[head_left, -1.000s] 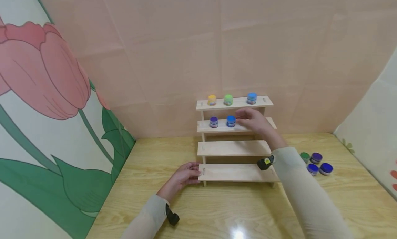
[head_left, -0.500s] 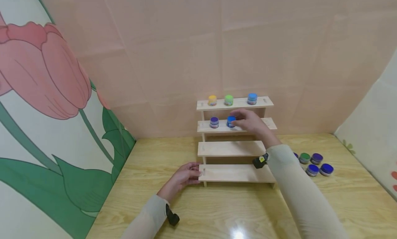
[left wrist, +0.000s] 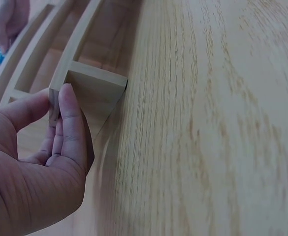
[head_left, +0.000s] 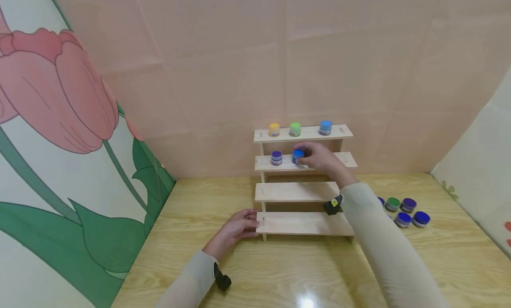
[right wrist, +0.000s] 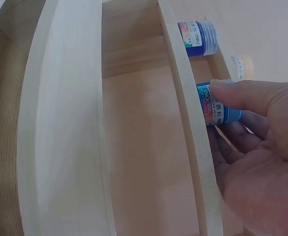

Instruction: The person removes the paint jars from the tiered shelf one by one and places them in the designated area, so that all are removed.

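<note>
A tiered wooden rack (head_left: 295, 191) stands on the table. My left hand (head_left: 240, 224) pinches the left end of its lowest shelf (left wrist: 56, 101) between thumb and fingers. On the second shelf from the top, my right hand (head_left: 319, 158) holds a blue paint jar (head_left: 297, 155), thumb on one side and fingers on the other, as the right wrist view shows (right wrist: 217, 105). The jar stands on the shelf. To its left sits a purple paint jar (head_left: 276, 158). Along the top shelf are a yellow jar (head_left: 274, 130), a green jar (head_left: 295, 129) and a light blue jar (head_left: 325, 128).
Several more paint jars stand on the table right of the rack, among them a dark green one (head_left: 393, 204) and a dark blue one (head_left: 421, 219). My right forearm partly hides this group. A pink-brown backdrop (head_left: 215, 99) rises behind the rack.
My right hand has moved slightly left, from beside the blue jar to a hold around it. The left hand stays at the lowest shelf's end.
</note>
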Demonstrator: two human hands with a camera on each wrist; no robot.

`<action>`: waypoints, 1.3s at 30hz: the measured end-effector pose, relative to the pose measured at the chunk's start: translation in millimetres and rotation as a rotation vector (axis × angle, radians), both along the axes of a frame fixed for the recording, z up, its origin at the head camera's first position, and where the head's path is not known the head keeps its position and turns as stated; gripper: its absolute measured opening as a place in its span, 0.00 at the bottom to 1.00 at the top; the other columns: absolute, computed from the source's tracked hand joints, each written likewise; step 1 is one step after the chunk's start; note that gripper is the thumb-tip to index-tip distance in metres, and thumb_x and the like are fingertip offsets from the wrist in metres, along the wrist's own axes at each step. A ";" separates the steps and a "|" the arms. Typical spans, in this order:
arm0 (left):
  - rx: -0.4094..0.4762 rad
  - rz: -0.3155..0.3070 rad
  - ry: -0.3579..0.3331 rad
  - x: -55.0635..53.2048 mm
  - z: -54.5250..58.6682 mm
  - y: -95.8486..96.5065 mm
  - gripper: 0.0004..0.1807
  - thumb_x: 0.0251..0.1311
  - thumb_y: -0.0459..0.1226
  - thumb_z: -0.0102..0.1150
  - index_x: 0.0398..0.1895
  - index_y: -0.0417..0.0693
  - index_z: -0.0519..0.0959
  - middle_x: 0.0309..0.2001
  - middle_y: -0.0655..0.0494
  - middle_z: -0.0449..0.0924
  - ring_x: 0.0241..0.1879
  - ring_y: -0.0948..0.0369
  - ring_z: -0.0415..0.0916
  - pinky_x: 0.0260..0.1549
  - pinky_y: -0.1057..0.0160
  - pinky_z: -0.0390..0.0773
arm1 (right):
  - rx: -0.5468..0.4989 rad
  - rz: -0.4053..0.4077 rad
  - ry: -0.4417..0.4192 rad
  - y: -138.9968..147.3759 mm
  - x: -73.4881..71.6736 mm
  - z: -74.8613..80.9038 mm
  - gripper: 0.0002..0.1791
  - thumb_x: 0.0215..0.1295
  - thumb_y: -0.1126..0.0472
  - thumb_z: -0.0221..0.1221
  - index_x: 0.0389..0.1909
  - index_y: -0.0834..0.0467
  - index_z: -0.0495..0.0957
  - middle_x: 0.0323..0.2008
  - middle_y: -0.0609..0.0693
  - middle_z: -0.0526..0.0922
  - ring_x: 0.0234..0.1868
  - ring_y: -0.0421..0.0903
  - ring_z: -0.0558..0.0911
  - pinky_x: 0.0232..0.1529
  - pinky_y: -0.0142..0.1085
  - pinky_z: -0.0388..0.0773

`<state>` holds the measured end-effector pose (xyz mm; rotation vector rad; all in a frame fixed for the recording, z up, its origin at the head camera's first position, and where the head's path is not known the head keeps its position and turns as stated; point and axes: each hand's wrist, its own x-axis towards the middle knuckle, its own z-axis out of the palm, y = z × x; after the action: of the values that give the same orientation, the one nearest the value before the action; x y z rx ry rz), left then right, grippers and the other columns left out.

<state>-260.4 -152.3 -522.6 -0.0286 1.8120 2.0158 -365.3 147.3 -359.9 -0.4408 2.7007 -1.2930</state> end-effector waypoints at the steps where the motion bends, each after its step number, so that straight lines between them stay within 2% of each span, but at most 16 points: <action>1: 0.001 -0.003 0.002 -0.3 -0.1 0.2 0.30 0.62 0.26 0.61 0.68 0.34 0.68 0.45 0.51 0.74 0.35 0.60 0.79 0.30 0.65 0.85 | 0.002 -0.006 -0.004 0.3 0.6 0.7 0.28 0.71 0.63 0.62 0.70 0.57 0.70 0.66 0.60 0.72 0.63 0.59 0.70 0.70 0.56 0.68; 8: 0.003 -0.006 0.002 -0.2 -0.3 1.1 0.30 0.63 0.26 0.62 0.68 0.34 0.68 0.45 0.51 0.74 0.35 0.60 0.79 0.31 0.65 0.85 | -0.027 -0.026 -0.003 3.3 5.6 6.3 0.28 0.71 0.59 0.62 0.71 0.54 0.70 0.65 0.58 0.73 0.61 0.58 0.73 0.62 0.53 0.77; 17: 0.006 0.007 -0.002 2.2 0.4 -0.4 0.30 0.62 0.26 0.62 0.68 0.34 0.69 0.44 0.52 0.73 0.33 0.60 0.78 0.31 0.65 0.85 | -0.001 -0.007 0.086 10.4 17.3 9.5 0.28 0.69 0.55 0.65 0.68 0.56 0.73 0.64 0.58 0.75 0.67 0.60 0.71 0.67 0.58 0.70; 23: 0.005 0.014 0.000 2.9 2.0 -0.2 0.29 0.62 0.25 0.62 0.67 0.34 0.69 0.44 0.51 0.73 0.33 0.61 0.78 0.29 0.66 0.85 | 0.008 0.011 0.138 22.0 27.1 10.8 0.28 0.69 0.52 0.64 0.66 0.59 0.73 0.60 0.59 0.77 0.65 0.60 0.72 0.67 0.59 0.69; 28: 0.004 0.002 0.000 2.7 3.2 0.0 0.30 0.62 0.26 0.62 0.68 0.35 0.69 0.45 0.51 0.74 0.34 0.60 0.79 0.31 0.65 0.85 | -0.008 -0.011 0.140 34.5 36.9 9.1 0.28 0.69 0.53 0.64 0.65 0.60 0.73 0.61 0.61 0.77 0.65 0.61 0.73 0.68 0.59 0.69; 35: -0.011 -0.002 0.002 3.3 4.9 -0.3 0.31 0.61 0.26 0.63 0.69 0.35 0.68 0.44 0.52 0.72 0.34 0.59 0.78 0.32 0.63 0.86 | -0.038 -0.013 0.175 51.6 48.3 3.8 0.26 0.67 0.57 0.67 0.62 0.63 0.74 0.58 0.64 0.79 0.61 0.61 0.77 0.63 0.56 0.74; 39: -0.016 -0.003 0.001 3.0 5.2 0.2 0.31 0.61 0.26 0.63 0.69 0.35 0.68 0.44 0.51 0.72 0.35 0.59 0.78 0.32 0.63 0.86 | -0.042 -0.016 0.189 62.8 57.1 2.9 0.28 0.67 0.55 0.67 0.63 0.63 0.74 0.58 0.63 0.79 0.61 0.60 0.77 0.59 0.52 0.77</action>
<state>-257.4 -152.0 -517.4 -0.0292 1.8282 1.9997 -308.2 210.1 -357.0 -0.5749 2.8387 -1.3797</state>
